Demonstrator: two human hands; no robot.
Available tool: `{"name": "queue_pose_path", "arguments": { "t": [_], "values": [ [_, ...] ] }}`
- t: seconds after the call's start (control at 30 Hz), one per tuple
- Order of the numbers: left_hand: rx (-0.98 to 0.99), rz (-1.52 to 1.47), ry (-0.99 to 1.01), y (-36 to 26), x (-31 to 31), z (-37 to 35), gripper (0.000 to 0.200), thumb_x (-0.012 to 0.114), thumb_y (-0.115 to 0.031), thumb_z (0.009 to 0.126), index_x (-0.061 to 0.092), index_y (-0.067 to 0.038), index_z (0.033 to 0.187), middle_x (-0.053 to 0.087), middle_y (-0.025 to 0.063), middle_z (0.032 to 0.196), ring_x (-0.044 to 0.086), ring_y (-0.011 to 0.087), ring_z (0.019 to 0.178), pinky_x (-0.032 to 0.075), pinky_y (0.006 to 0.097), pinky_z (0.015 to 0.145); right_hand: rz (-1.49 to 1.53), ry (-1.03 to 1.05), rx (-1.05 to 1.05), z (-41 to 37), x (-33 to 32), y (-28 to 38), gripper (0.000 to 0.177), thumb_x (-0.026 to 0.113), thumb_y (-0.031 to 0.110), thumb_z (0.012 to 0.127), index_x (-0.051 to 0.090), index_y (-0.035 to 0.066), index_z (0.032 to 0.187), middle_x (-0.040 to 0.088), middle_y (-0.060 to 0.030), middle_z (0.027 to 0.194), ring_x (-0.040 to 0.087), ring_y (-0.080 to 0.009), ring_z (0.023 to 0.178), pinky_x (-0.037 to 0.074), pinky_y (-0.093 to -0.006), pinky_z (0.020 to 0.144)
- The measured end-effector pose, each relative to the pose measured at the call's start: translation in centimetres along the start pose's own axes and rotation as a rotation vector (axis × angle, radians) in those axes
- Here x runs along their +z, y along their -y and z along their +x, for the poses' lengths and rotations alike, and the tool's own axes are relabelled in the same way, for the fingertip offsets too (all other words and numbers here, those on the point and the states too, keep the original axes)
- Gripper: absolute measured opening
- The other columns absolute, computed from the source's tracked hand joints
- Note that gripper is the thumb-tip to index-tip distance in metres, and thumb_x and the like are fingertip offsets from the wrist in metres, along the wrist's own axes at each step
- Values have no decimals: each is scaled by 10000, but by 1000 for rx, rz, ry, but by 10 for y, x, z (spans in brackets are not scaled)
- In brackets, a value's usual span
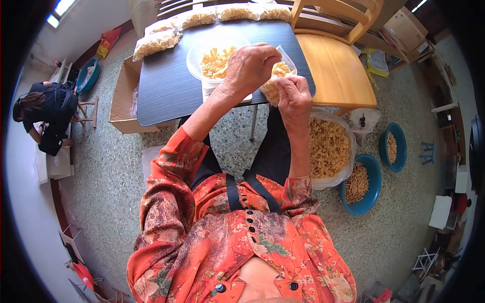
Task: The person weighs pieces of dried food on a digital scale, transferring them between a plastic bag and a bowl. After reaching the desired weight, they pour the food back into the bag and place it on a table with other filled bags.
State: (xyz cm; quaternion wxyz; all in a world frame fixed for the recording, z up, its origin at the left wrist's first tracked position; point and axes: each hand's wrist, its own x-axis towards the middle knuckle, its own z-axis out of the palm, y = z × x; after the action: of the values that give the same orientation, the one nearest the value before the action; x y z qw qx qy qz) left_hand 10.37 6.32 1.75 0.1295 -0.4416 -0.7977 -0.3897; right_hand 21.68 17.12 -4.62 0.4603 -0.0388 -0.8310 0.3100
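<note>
Bag (269,92) is pinched by right hand (295,98) beside tabletop's (166,91) near-right corner; left hand (247,66) curled, grasp unclear; pieces (279,69) could be spilled by slippage.

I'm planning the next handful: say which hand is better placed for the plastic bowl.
Left, I'd judge. The left hand is right beside the plastic bowl; the right hand is farther off, pinching the clear bag. The left would likely have to leave the bag's mouth first.
</note>
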Motion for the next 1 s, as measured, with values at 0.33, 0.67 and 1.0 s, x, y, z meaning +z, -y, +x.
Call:
{"name": "queue_pose_path", "arguments": {
  "t": [0.33,0.67,1.0],
  "values": [
    [-133,128,581,-13,7,-10,510,351,-466,1012,708,-114,1107,710,158,978,670,330,936,510,423,841,-35,35,12,-7,0,-3,182,687,-15,842,694,31,1019,628,-139,953,671,-293,790,552,-369,660],
    [89,-28,-40,45,-40,-1,64,702,-101,843,712,-60,891,705,99,854,686,207,722,528,317,646,-37,8,12,-1,-3,0,121,726,40,846,709,-20,950,638,-122,944,670,-252,798,560,-341,717],
    [-315,536,521,81,-48,-4,171,756,-180,681,756,-117,839,714,103,801,687,269,752,542,381,676,-57,22,-7,-1,-1,1,125,729,47,842,714,-9,953,635,-119,941,667,-258,810,562,-347,731]
  ]
}}
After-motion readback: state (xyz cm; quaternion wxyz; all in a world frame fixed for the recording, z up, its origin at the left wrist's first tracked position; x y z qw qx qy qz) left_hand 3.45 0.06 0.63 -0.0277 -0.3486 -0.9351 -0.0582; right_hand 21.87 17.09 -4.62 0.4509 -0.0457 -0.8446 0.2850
